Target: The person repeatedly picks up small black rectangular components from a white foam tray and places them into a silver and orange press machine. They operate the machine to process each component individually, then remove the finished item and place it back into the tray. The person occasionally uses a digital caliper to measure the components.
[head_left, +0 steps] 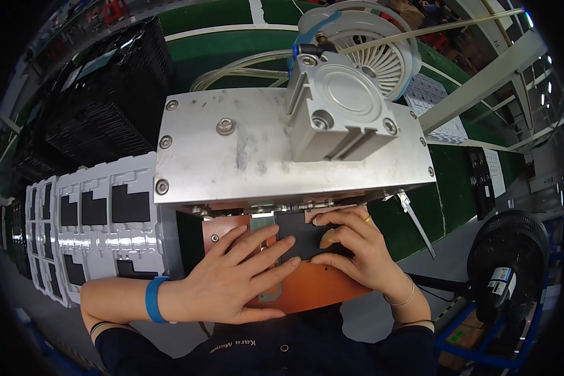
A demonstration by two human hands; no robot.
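A dark grey flat piece (pixel 292 235) lies on an orange fixture plate (pixel 326 285) at the front of a silver metal press (pixel 232 150). My left hand (pixel 241 269) is open, its fingers spread over the plate and the fingertips at the piece's left side. My right hand (pixel 360 250) is curled at the piece's right side, thumb by the near edge and bent fingers further in. Tan covers sit on some of its fingertips. By the right index finger is a small copper-coloured tab (pixel 312 215). The press hides the piece's far edge.
On the press stands a square air cylinder (pixel 344 106). White trays (pixel 94 241) with dark pieces lie at left, before stacked black trays (pixel 106 106). A white fan (pixel 382 56) stands behind, a black fan (pixel 507 257) at right. A metal lever (pixel 417 225) angles down beside my right hand.
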